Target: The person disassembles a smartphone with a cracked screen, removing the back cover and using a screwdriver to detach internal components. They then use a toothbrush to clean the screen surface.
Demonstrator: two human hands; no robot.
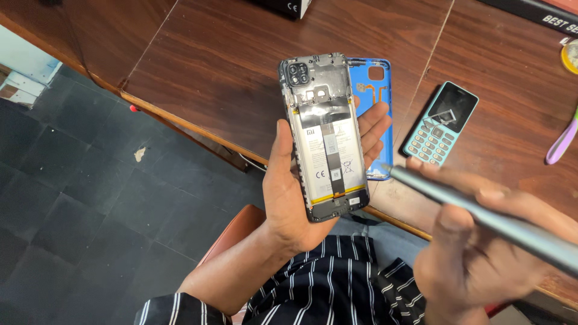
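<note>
1. Left hand (289,192): fingers closed around the opened smartphone (325,138), back cover off, battery exposed, above the tabletop (211,66) edge.
2. Right hand (481,253): fingers gripping a grey screwdriver (481,216), tip at the phone's 4 o'clock.
3. Blue back cover (376,90) lies behind; keypad phone (439,123) at 3 o'clock.

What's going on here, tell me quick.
A person's left hand holds an opened smartphone, back cover off, battery showing. The right hand holds a grey metal tool, its tip near the phone's lower edge. A blue back cover and a small keypad phone lie on the wooden table.
</note>
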